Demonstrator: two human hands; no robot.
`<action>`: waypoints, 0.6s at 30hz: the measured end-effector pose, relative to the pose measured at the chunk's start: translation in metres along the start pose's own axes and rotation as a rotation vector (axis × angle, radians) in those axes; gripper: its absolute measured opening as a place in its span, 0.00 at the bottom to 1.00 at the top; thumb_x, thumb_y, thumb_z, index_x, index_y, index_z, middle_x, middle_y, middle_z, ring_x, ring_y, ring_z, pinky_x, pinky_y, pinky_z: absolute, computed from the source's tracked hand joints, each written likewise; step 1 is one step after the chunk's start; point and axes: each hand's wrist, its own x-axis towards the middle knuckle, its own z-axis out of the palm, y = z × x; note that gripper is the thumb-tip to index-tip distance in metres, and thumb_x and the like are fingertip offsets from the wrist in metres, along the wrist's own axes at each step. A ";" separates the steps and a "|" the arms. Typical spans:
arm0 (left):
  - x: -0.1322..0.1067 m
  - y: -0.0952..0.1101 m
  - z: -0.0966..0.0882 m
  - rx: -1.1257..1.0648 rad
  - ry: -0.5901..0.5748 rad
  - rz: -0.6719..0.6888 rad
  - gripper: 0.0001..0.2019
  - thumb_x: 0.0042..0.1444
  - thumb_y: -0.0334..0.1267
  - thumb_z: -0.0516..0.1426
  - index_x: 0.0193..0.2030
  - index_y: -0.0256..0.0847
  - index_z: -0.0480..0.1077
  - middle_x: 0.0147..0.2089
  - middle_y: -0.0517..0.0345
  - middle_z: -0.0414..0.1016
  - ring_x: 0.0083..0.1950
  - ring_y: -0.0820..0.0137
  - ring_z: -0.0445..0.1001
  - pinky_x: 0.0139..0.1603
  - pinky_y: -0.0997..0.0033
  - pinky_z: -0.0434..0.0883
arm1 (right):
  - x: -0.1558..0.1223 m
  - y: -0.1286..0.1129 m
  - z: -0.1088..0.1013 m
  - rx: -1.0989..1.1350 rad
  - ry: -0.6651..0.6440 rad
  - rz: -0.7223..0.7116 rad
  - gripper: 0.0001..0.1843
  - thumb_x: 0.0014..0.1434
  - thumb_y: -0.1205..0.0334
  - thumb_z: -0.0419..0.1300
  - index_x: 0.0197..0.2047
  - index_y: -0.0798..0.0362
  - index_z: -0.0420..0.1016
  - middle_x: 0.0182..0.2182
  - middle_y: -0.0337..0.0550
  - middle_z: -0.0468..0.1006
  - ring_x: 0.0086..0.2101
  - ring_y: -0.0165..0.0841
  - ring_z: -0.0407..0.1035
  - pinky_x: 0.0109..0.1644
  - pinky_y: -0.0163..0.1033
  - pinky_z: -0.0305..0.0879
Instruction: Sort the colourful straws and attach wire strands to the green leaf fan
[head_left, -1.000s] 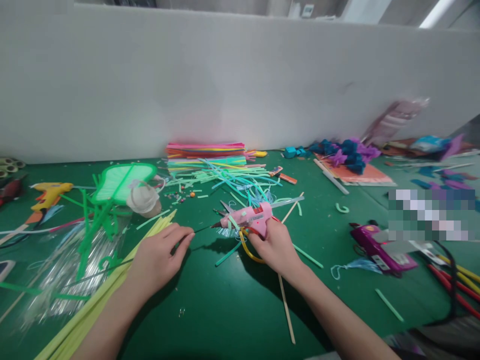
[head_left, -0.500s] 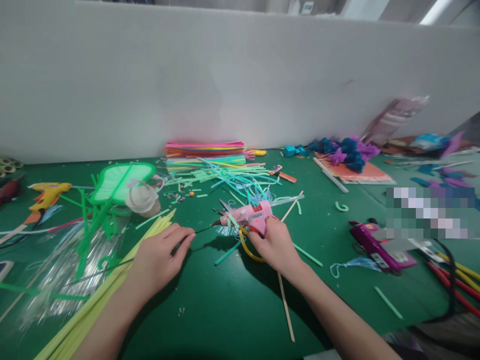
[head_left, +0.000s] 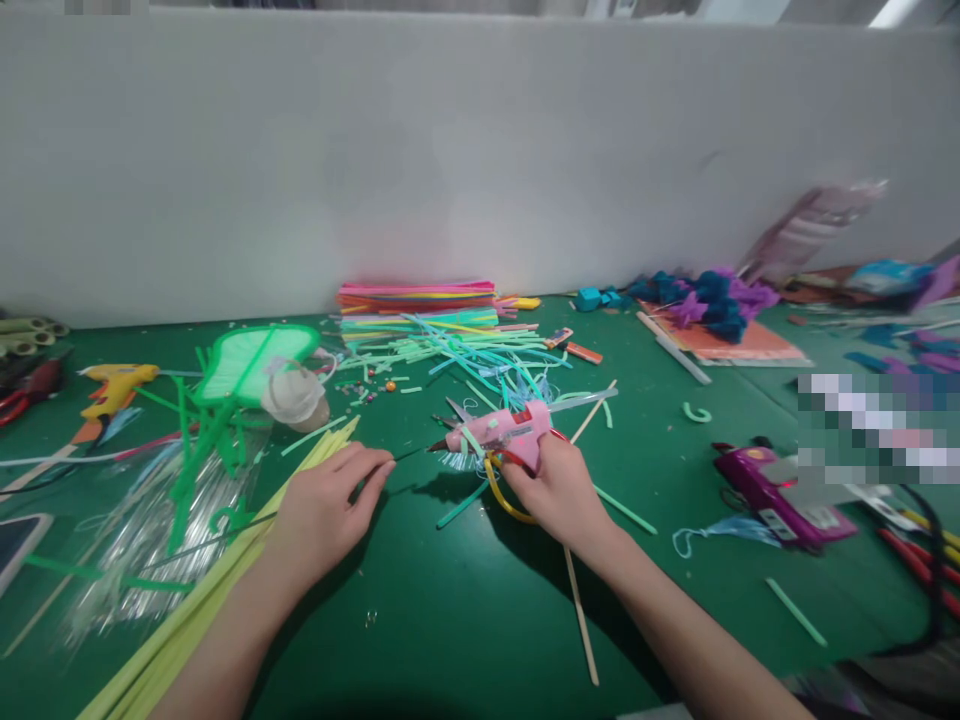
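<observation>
Right hand (head_left: 559,490) grips a pink glue gun (head_left: 499,430) at frame centre; left hand (head_left: 322,510) pinches a thin dark rod (head_left: 409,454), left of centre. Good practice: steady both, align nozzle (head_left: 436,446) with rod tip, squeeze lightly. Glue gun projects leftward from right hand; rod emerges rightward from left hand, tip near nozzle, contact indeterminate.

Table (head_left: 450,640): green, smooth, strewn with offcuts.
Back edge: stacked multicoloured strips (head_left: 417,297).
Left side: yellow glue gun (head_left: 118,385), pale-yellow strips (head_left: 189,625) lying diagonally.
Right side: magenta device (head_left: 754,482), light-blue tassel (head_left: 741,530) beside it.
</observation>
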 end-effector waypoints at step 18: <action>0.023 0.013 -0.052 -0.490 -0.156 -0.322 0.13 0.59 0.49 0.55 0.37 0.44 0.75 0.31 0.61 0.77 0.30 0.71 0.73 0.27 0.75 0.66 | 0.038 0.077 -0.067 -0.358 0.153 0.523 0.22 0.54 0.45 0.55 0.35 0.59 0.72 0.28 0.55 0.76 0.27 0.40 0.69 0.29 0.38 0.58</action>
